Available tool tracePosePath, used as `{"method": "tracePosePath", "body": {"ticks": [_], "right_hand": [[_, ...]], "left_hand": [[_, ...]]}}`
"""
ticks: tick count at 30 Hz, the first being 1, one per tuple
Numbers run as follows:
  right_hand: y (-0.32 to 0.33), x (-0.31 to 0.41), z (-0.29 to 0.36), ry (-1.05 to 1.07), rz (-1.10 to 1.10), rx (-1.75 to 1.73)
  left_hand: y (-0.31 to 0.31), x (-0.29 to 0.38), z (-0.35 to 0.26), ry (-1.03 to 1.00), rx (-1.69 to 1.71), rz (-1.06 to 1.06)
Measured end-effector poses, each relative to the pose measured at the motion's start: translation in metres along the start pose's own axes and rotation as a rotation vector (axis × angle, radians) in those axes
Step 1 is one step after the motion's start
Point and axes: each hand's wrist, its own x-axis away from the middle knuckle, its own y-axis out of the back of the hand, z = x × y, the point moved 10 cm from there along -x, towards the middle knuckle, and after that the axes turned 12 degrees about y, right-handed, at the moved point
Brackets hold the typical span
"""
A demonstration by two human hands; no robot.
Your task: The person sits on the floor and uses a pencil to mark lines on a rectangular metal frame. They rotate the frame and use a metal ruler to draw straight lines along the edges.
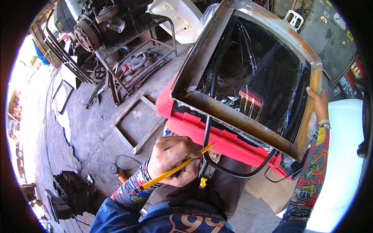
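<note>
My left hand (176, 160) is closed around a yellow pencil (169, 173), its sharpened tip pointing up and right, close to a black metal tube (207, 131). My right hand (320, 103) grips the right side of a rusty, angled sheet-metal frame (233, 112). The frame lies over a black panel (271, 78) wrapped in clear plastic film. Below the frame's near edge runs red fabric padding (221, 137), with a curved black tube (233, 174) in front. A red piece with hanging threads (250, 98) shows inside the frame. My right fingertips are partly hidden.
A rectangular metal frame (119, 131) and an angle grinder (116, 171) lie on the concrete floor. A steel bench (131, 32) carries machine parts at upper left. A dark engine block (77, 192) sits lower left. Beside my right arm is a smooth pale panel (345, 139); cardboard (268, 189) lies below.
</note>
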Motion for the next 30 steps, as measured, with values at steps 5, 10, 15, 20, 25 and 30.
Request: {"method": "tracePosePath", "body": {"ticks": [5,10,15,20,25,30], "right_hand": [[0.000,0.002,0.006,0.056,0.004,0.043],[0.004,-0.001,0.000,0.021,-0.019,0.104],[0.002,-0.004,-0.006,-0.011,-0.044,0.148],[0.002,-0.001,-0.006,-0.053,-0.037,0.241],[0.004,0.002,0.003,-0.061,-0.043,0.287],[0.007,0.004,0.006,-0.073,-0.065,0.353]], "left_hand": [[-0.004,-0.007,-0.006,-0.004,0.062,-0.026],[-0.023,-0.051,-0.020,0.062,0.225,-0.045],[-0.099,-0.102,-0.041,0.074,0.155,0.250],[-0.166,-0.121,-0.044,0.094,0.103,0.497],[-0.201,-0.134,-0.031,0.075,0.048,0.686],[-0.214,-0.139,-0.016,0.100,0.075,0.720]]}}
